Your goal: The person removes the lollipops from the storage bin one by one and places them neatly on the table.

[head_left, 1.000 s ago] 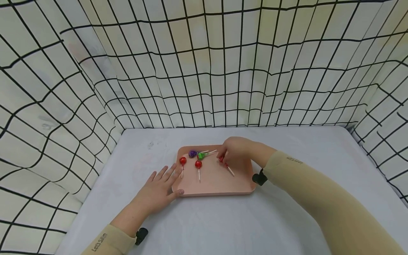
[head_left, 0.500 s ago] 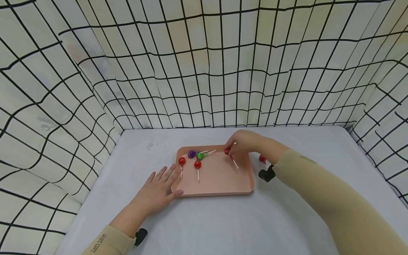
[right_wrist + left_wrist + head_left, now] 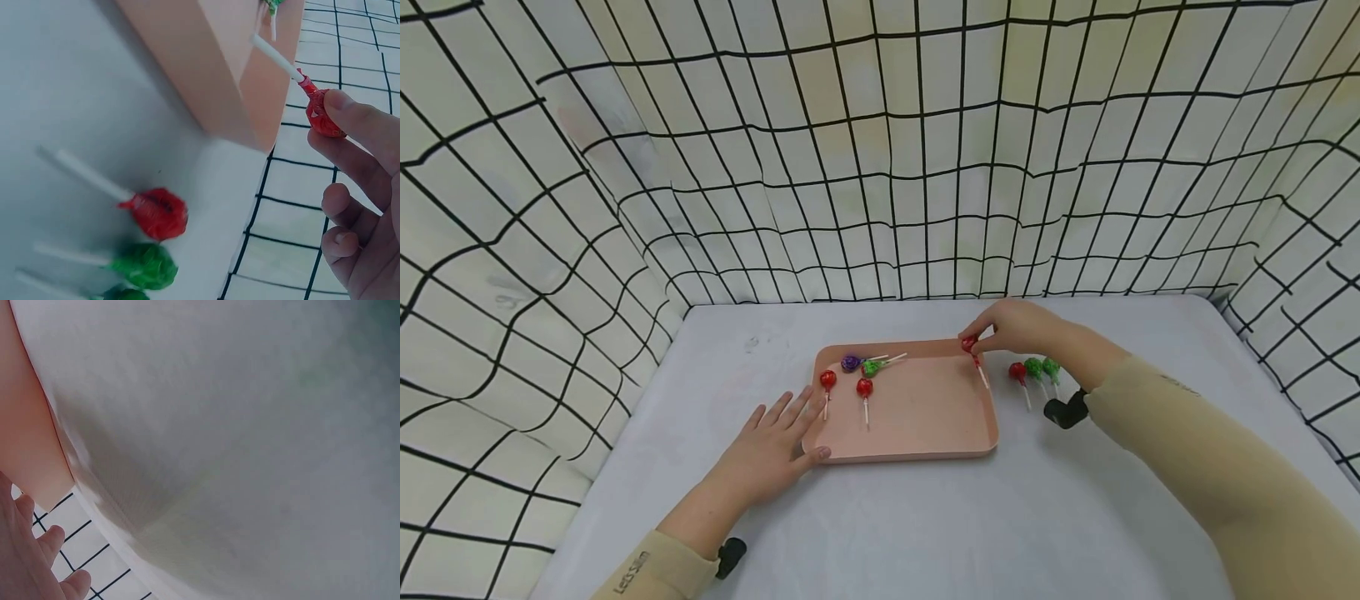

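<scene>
One red lollipop (image 3: 969, 344), pinched by the right hand (image 3: 1017, 326), has been shifted to the right edge of the tray (image 3: 925, 417); beyond a gap, three lollipops (image 3: 1033, 367) are laid; the left hand (image 3: 775, 454) is spread opposite.

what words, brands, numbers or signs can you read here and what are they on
"Let's Slim", as best I can read it: left sleeve.
Lettering on the right sleeve: too small and blurred.
Marks on the red lollipop on the table: unreadable.
Held lollipop: no legible text.
</scene>
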